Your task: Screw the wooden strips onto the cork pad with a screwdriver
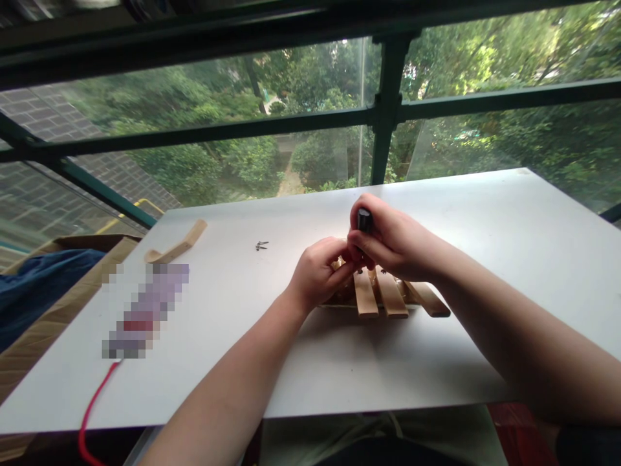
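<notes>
A black-handled screwdriver (364, 221) stands nearly upright in my right hand (388, 236), its fingers wrapped round the handle. My left hand (324, 270) is closed beside it, fingertips pinched together near the tool's lower end. What they grip, and the screwdriver's tip, are hidden. Under both hands lies a brownish, shiny base (338, 296), partly covered. Several pale wooden hooks stick out from it toward me: a left one (366, 299), a middle one (392, 299) and a right one (431, 301) that lies slanted. Dark screw heads show on the left and middle hooks.
Several small screws (261, 246) lie on the white table (233, 336), left of my hands. Farther left are a loose curved wooden hook (182, 248) and a blurred-out flat object (150, 310) with a red cord (92, 408). A cardboard box (63, 307) holding blue cloth stands beside the table.
</notes>
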`<state>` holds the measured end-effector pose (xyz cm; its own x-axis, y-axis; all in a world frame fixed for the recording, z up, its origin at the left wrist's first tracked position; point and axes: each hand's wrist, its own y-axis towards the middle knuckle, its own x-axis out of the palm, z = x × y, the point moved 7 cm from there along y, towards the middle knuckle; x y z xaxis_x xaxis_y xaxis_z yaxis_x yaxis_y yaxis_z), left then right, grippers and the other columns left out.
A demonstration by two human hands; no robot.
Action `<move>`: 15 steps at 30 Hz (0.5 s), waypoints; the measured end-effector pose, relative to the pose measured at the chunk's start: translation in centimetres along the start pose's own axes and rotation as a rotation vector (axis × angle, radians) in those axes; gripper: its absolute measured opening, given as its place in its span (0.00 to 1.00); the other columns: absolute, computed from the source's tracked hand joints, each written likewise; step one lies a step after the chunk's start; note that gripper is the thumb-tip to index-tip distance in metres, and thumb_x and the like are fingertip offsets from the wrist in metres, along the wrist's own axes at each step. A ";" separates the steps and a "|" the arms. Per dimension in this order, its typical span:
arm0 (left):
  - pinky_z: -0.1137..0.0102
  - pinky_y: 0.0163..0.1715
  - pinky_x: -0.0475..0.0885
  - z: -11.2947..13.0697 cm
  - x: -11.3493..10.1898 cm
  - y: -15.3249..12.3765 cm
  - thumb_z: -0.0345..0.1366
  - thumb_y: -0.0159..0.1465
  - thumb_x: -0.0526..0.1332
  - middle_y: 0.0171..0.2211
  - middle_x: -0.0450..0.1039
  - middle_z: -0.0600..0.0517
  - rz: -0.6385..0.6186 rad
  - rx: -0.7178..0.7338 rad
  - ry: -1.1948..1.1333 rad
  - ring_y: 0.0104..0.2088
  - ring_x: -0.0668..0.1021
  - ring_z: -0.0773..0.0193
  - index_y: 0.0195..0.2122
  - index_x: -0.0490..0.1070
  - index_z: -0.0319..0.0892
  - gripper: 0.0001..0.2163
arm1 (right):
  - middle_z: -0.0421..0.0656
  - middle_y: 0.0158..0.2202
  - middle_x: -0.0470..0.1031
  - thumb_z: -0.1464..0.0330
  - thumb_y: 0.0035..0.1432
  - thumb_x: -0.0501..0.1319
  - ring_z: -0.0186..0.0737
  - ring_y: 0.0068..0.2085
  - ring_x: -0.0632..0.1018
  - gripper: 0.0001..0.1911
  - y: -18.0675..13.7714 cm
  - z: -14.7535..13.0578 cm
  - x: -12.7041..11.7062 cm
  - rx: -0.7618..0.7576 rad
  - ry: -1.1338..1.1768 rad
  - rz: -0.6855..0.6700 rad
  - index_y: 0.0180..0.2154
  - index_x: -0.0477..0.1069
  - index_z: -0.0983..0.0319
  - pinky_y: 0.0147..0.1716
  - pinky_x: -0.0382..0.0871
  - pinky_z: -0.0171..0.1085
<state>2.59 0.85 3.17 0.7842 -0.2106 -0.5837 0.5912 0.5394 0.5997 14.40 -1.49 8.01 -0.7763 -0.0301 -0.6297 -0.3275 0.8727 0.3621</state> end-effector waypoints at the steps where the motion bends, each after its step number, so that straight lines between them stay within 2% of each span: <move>1: 0.73 0.35 0.68 0.1 0.0 0.0 0.40 0.65 0.63 0.29 0.74 0.53 0.000 0.002 -0.012 0.31 0.73 0.68 0.32 0.73 0.41 0.08 | 0.38 0.28 0.69 0.68 0.64 0.55 0.35 0.27 0.68 0.06 0.0 0.0 0.0 0.006 -0.001 0.008 0.39 0.56 0.57 0.28 0.61 0.36; 7: 0.73 0.35 0.69 0.5 -0.1 0.0 0.39 0.65 0.63 0.28 0.75 0.53 0.052 0.013 -0.024 0.30 0.74 0.68 0.31 0.75 0.42 0.09 | 0.38 0.29 0.69 0.67 0.64 0.55 0.34 0.27 0.68 0.06 0.0 -0.1 0.0 0.022 -0.030 0.008 0.39 0.57 0.57 0.27 0.61 0.35; 11: 0.73 0.34 0.70 0.3 -0.1 -0.1 0.39 0.65 0.63 0.28 0.76 0.53 0.066 0.006 0.000 0.29 0.74 0.68 0.30 0.74 0.41 0.09 | 0.38 0.30 0.70 0.65 0.64 0.57 0.35 0.29 0.70 0.07 -0.2 -0.5 -0.4 -0.021 -0.037 -0.008 0.40 0.59 0.58 0.28 0.64 0.36; 13: 0.73 0.34 0.70 0.1 0.0 -0.1 0.39 0.64 0.64 0.29 0.76 0.53 0.063 -0.005 0.004 0.30 0.75 0.68 0.33 0.76 0.41 0.07 | 0.41 0.34 0.72 0.66 0.64 0.57 0.36 0.32 0.73 0.08 -0.4 -0.8 -0.6 -0.076 0.002 -0.054 0.44 0.61 0.59 0.30 0.66 0.37; 15: 0.72 0.35 0.71 -0.1 0.1 -0.2 0.38 0.63 0.65 0.30 0.77 0.52 0.050 -0.017 -0.012 0.31 0.76 0.67 0.35 0.77 0.41 0.06 | 0.45 0.43 0.74 0.70 0.64 0.55 0.36 0.34 0.75 0.14 -0.6 -1.3 -1.0 -0.134 0.085 -0.086 0.51 0.62 0.61 0.32 0.68 0.37</move>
<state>2.56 0.82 2.99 0.8148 -0.1925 -0.5468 0.5481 0.5631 0.6185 14.69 -2.62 9.30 -0.7833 -0.1474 -0.6039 -0.4590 0.7923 0.4019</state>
